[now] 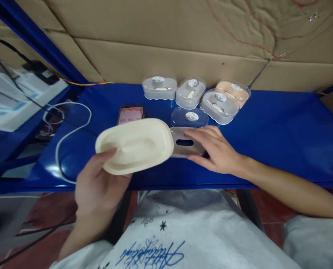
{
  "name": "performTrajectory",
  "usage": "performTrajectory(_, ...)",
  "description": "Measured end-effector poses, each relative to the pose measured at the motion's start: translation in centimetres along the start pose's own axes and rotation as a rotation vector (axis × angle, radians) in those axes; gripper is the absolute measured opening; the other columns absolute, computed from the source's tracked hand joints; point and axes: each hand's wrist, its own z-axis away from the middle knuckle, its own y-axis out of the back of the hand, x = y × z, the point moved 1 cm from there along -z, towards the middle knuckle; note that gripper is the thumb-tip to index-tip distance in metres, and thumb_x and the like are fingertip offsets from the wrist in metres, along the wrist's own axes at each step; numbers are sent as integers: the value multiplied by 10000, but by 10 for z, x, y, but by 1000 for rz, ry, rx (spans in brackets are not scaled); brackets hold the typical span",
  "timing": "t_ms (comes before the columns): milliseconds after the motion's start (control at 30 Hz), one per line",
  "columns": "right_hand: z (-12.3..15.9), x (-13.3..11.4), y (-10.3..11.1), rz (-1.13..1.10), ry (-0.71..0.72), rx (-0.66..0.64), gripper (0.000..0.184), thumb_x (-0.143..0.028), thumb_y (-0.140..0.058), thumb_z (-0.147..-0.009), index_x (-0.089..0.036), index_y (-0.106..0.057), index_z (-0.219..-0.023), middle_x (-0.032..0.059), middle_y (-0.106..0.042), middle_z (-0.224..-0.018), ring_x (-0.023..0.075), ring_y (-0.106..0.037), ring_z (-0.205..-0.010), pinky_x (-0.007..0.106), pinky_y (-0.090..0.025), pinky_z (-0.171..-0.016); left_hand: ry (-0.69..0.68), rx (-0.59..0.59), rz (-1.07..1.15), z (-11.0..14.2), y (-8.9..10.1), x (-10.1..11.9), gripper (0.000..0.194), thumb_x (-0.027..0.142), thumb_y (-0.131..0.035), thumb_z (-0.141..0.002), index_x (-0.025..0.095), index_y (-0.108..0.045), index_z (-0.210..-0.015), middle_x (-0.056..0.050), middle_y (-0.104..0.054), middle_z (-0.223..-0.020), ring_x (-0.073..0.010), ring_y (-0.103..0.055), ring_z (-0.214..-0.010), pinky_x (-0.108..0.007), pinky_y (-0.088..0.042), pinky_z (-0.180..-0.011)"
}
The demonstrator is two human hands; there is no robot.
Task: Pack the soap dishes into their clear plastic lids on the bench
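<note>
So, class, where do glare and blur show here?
Head view: glare whitens the blue tabletop toward the left; head view: small print on the round labels is too soft to read; head view: the left hand holding the cream oval dish looks slightly blurred.

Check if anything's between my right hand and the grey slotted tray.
Nothing visible: your right hand is at the right end of the tray. The cream dish in your left hand covers its left end in this view.
</note>
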Motion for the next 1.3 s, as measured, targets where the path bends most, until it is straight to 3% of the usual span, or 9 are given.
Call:
performTrajectory(167, 3, -2, -8, 232, 51, -120, 345, -423, -588, -1090, -167, -709, -1287, 97, -808, -1218, 280, -711, -1139, 498, -418, -1093, -59, -69, 4, 5, -9, 4, 362, 369, -669, -993, 431, -703, -1347, 94, -807, -1269, -267, -522, -1520, -408, -641, -1077)
performTrajectory(367, 0, -9, 7, 35, -200, 125, 231, -355, -596, -1084, -206, -747, -1174, 67, -818, -1082, 236, -740, -963, 403, -533, -866, -74, -91, 37, 3, 3, 0, 360, 431, -592, -1034, 324, -726, -1351, 57, -803, -1295, -304, -548, -1492, -448, -586, -1151)
performTrajectory(467, 0, -9, 18, -2, -354, 306, 244, -389, -589, -1076, -256, -747, -1206, 59, -807, -1080, 255, -743, -935, 423, -570, -849, 73, -165, 47, 2, 6, -9, 317, 410, -599, -1025, 289, -777, -1259, 15, -837, -1195, -312, -641, -1396, -451, -589, -1140)
performTrajectory(533, 1, -11, 24, 36, -313, 349, 269, -400, -585, -1075, -295, -727, -1279, 56, -807, -1139, 283, -746, -1012, 465, -566, -914, 226, -234, 49, 2, 2, -18, 286, 395, -619, -1025, 280, -788, -1224, 8, -839, -1182, -304, -690, -1332, -425, -615, -1097)
performTrajectory(633, 1, -18, 25, 116, -82, 228, 292, -384, -623, -1068, -286, -695, -1333, 47, -816, -1186, 276, -747, -1075, 470, -526, -965, 396, -317, 74, 2, -9, -34, 342, 469, -602, -1049, 258, -762, -1265, -13, -818, -1251, -292, -717, -1280, -402, -641, -1033)
performTrajectory(767, 0, -26, 16, 200, 186, 54, 265, -363, -658, -1070, -223, -694, -1292, 26, -820, -1235, 210, -748, -1074, 414, -492, -971, 470, -377, 112, 1, -18, -47, 421, 520, -534, -1078, 241, -717, -1334, -44, -806, -1253, -277, -691, -1310, -428, -600, -1088)
performTrajectory(933, -1, -24, 8, 236, 226, 9, 272, -341, -643, -1080, -189, -694, -1301, 38, -805, -1277, 204, -729, -1124, 407, -495, -998, 393, -414, 115, 2, -16, -48, 544, 641, -555, -1034, 221, -714, -1342, -75, -782, -1301, -286, -699, -1282, -403, -612, -1048)
performTrajectory(1067, 0, -24, 8, 197, 221, -21, 339, -290, -650, -1069, -210, -660, -1397, 58, -781, -1334, 220, -710, -1205, 430, -509, -1053, 325, -399, 102, 3, -15, -49, 503, 577, -668, -998, 259, -686, -1386, -52, -780, -1317, -265, -696, -1286, -355, -624, -1010)
performTrajectory(1300, 2, -17, 0, 90, 166, -118, 530, -234, -620, -1069, -174, -494, -1580, 117, -653, -1523, 253, -554, -1481, 511, -440, -1258, 324, -350, 104, -1, -17, -48, 493, 536, -606, -1044, 261, -628, -1452, -60, -767, -1341, -261, -712, -1259, -378, -636, -1001)
